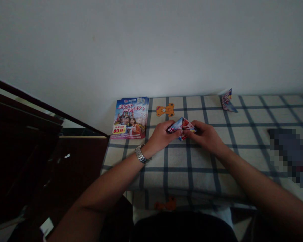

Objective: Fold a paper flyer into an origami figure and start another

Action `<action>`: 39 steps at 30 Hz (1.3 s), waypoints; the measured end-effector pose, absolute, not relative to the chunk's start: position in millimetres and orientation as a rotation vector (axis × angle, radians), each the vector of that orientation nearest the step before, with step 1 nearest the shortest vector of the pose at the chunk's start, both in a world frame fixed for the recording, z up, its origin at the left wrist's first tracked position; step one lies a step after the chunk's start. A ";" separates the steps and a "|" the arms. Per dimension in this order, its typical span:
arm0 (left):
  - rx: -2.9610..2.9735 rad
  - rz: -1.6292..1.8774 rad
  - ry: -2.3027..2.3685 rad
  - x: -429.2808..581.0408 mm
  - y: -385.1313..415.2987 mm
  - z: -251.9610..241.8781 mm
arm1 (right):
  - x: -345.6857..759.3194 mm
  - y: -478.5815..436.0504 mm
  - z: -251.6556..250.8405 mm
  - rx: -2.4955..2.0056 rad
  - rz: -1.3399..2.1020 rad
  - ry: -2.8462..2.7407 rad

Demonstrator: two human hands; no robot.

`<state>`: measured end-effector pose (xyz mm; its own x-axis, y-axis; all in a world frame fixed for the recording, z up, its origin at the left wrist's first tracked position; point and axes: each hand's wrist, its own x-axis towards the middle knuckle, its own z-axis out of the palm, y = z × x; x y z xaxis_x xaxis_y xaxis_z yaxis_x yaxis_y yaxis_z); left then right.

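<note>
Together, the left hand and right hand pinch a folded leaflet over the checked tablecloth.

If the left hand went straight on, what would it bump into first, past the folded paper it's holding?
Most likely the right hand, which holds the other side of the folded paper. The left hand points roughly that way, though depth is hard to judge.
</note>
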<state>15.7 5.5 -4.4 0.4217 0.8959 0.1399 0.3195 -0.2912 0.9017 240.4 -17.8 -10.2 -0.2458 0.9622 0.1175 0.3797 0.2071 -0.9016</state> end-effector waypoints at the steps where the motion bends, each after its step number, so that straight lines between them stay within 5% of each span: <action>1: 1.824 0.847 1.041 15.9 5.3 -4.3 | 240.3 -17.8 -10.3 -1.260 1.011 -1.760; 39: 1.796 0.938 1.054 10.4 10.0 -10.0 | 248.4 -12.8 -4.3 -1.232 0.989 -1.652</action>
